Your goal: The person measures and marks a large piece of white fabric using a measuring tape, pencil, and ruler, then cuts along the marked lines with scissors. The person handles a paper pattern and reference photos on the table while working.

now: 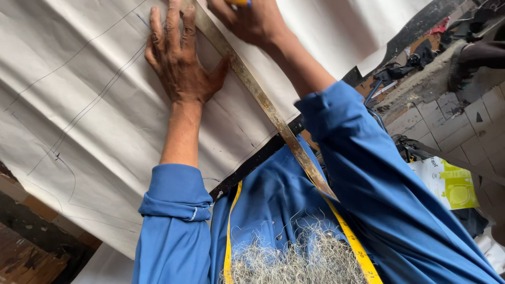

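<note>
On white cloth (pixel 94 121), left hand (pixel 179 60) beside ruler (pixel 263 100); yellow-green package (pixel 452 186) right.

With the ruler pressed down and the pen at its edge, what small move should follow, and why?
Probably draw the pen along the ruler: the left hand lies flat pinning it on the white fabric, and the right hand holds the pen at its edge.

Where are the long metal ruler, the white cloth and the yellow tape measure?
long metal ruler (pixel 263 100): head view, mid-length of its blade.
white cloth (pixel 94 131): head view, bare area beside the drawn lines.
yellow tape measure (pixel 352 242): head view, strip over the blue shirt.
</note>
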